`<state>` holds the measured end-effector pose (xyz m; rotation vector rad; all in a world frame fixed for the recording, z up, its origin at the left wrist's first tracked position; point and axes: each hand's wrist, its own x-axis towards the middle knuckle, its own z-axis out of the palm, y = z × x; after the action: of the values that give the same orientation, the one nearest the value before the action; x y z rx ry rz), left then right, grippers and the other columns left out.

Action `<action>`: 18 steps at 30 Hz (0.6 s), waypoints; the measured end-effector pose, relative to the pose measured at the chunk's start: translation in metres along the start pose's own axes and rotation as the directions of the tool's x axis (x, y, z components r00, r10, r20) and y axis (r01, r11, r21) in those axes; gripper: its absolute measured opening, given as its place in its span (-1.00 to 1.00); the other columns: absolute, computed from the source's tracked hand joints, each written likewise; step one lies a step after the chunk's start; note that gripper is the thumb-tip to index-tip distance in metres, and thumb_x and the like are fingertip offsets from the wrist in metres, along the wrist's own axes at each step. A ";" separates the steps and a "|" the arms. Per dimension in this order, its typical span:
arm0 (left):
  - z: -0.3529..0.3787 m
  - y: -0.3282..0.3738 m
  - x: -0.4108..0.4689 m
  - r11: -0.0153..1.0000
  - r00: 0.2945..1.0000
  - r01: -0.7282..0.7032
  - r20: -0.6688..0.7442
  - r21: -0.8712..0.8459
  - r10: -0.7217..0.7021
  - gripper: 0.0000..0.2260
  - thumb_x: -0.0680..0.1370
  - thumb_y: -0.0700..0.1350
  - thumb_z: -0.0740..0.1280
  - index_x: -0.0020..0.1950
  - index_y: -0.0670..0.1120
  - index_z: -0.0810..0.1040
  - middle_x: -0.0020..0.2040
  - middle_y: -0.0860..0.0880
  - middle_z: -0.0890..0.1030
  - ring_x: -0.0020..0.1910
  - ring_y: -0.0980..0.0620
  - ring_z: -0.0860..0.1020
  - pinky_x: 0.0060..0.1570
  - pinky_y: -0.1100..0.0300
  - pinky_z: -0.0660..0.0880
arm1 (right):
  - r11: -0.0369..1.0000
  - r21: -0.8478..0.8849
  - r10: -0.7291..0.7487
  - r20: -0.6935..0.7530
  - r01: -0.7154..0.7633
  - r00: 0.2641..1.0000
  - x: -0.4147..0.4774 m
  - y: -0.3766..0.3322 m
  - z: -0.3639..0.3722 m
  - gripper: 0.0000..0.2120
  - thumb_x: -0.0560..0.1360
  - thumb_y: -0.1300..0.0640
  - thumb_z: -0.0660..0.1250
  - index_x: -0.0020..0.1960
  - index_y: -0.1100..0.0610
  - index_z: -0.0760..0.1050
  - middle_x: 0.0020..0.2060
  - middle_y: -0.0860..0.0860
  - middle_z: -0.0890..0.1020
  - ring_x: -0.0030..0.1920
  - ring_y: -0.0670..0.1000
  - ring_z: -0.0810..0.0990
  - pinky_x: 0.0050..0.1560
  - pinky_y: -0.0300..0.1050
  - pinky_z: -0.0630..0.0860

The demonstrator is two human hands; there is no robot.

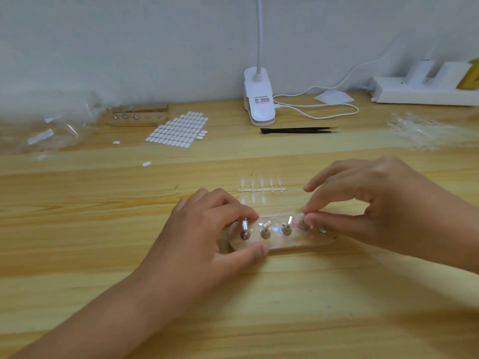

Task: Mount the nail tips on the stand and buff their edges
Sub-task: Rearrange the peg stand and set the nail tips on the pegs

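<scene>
Nail tips (261, 189): in the head view, a strip of clear tips on a thin runner was seen lying flat just beyond the stand (290, 243), apart from it. Whether a loose tip was held at the pegs could not be told.
Stand: a wooden block carrying a row of metal pegs (265, 230) was laid flat on the table (103, 229), between the two hands.
Left hand (207, 237): it was curled round the stand's left end, thumb at the near edge and fingers at the far edge.
Right hand (375, 203): thumb and forefinger were pinched together on the fourth peg (302, 224), counted from the stand's left end. The other fingers were raised and loosely spread.
Pegs: they were tilted at differing angles, and the three to the left of the pinch looked bare.
Step judged: mounting was taken to be barely begun, and buffing not yet started.
Risk, peg: the pinched peg could be knocked off its angle if it were pressed sideways.
Risk, stand: the block could be slid or tipped if the left grip were loosened during pressing.
Risk, tip: a clear tip is hard to see on pale wood, so it could be seated crooked or dropped.
Beyond the stand: black tweezers (298, 130), a sheet of white tabs (178, 130), a clip lamp (259, 99) and a second wooden stand (136, 116) were laid well apart from it.
</scene>
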<state>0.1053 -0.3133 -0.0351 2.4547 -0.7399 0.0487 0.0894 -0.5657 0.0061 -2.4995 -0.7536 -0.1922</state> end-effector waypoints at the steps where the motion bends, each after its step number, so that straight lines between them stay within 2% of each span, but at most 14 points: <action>1: 0.000 0.000 0.000 1.000 1.000 0.002 0.001 -0.005 -0.002 -0.59 0.35 0.38 0.26 0.09 0.23 0.60 -0.04 0.28 0.51 0.05 0.18 0.45 0.08 0.28 0.30 | 1.000 -0.019 0.001 0.008 -0.001 1.000 0.001 -0.001 0.000 -0.92 0.41 -0.01 0.47 -0.19 -0.04 0.72 -0.22 -0.15 0.69 -0.08 -0.10 0.69 -0.14 -0.44 0.47; 3: 0.000 0.000 0.000 1.000 1.000 0.002 0.001 -0.012 -0.002 -0.59 0.35 0.38 0.27 0.08 0.22 0.60 -0.04 0.28 0.51 0.05 0.19 0.45 0.07 0.29 0.30 | 0.997 -0.076 0.008 0.017 -0.006 1.000 0.003 -0.002 0.000 -0.99 0.37 0.08 0.54 -0.22 -0.01 0.72 -0.21 -0.10 0.71 -0.08 -0.13 0.68 -0.18 -0.58 0.36; 5: 0.000 0.000 0.001 1.000 1.000 0.002 0.003 -0.012 -0.002 -0.59 0.35 0.37 0.28 0.08 0.22 0.60 -0.05 0.28 0.51 0.05 0.19 0.45 0.08 0.30 0.29 | 0.995 -0.103 -0.001 0.017 0.003 1.000 0.004 -0.003 0.001 -0.98 0.36 0.08 0.55 -0.24 -0.01 0.72 -0.22 -0.09 0.73 -0.02 -0.15 0.66 -0.19 -0.54 0.38; 6: 0.000 0.001 0.001 1.000 1.000 0.004 0.005 -0.012 -0.004 -0.59 0.35 0.37 0.28 0.09 0.22 0.60 -0.04 0.28 0.51 0.05 0.19 0.45 0.08 0.30 0.29 | 0.993 -0.116 -0.013 0.008 0.014 1.000 0.003 -0.004 0.001 -0.97 0.36 0.05 0.53 -0.25 -0.01 0.72 -0.22 -0.10 0.73 0.01 -0.13 0.67 -0.13 -0.48 0.41; 10: -0.001 0.001 0.001 1.000 1.000 0.013 0.009 -0.009 -0.013 -0.57 0.33 0.38 0.27 0.09 0.21 0.61 -0.04 0.27 0.51 0.06 0.20 0.44 0.10 0.33 0.26 | 0.985 -0.169 -0.035 -0.023 0.031 0.999 0.003 -0.006 0.004 -0.88 0.37 -0.01 0.44 -0.26 0.00 0.71 -0.16 -0.05 0.75 0.06 -0.05 0.69 -0.06 0.05 0.63; 12: -0.001 0.002 0.001 1.000 1.000 0.013 0.012 0.011 -0.013 -0.53 0.33 0.38 0.26 0.13 0.21 0.60 -0.02 0.28 0.50 0.08 0.21 0.42 0.13 0.35 0.24 | 0.985 -0.175 -0.005 -0.011 0.003 1.000 0.003 -0.007 0.003 -0.87 0.37 -0.04 0.42 -0.25 -0.03 0.71 -0.08 -0.02 0.75 0.07 0.00 0.69 -0.05 0.15 0.63; 15: -0.003 0.001 0.001 0.996 1.000 0.012 0.020 0.092 -0.014 -0.38 0.33 0.42 0.20 0.32 0.20 0.47 0.16 0.31 0.41 0.20 0.27 0.33 0.25 0.36 0.13 | 0.985 -0.170 0.050 0.064 -0.038 0.997 0.007 -0.008 -0.002 -0.83 0.35 -0.16 0.38 -0.23 -0.14 0.71 -0.06 -0.13 0.74 0.13 -0.04 0.67 0.00 0.13 0.61; 18: -0.005 -0.001 0.003 0.982 0.997 -0.003 0.080 0.189 -0.012 -0.21 0.33 0.49 0.05 0.50 0.19 0.24 0.45 0.30 0.18 0.44 0.29 0.06 0.42 0.34 -0.14 | 0.992 -0.114 0.076 0.144 -0.060 0.987 0.020 -0.006 -0.016 -0.65 0.32 -0.36 0.31 -0.14 -0.18 0.72 0.01 -0.31 0.69 0.13 -0.23 0.62 0.04 -0.12 0.59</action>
<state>0.1090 -0.3112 -0.0313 2.6521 -0.7971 0.0191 0.1029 -0.5602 0.0276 -2.6625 -0.7326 -0.0240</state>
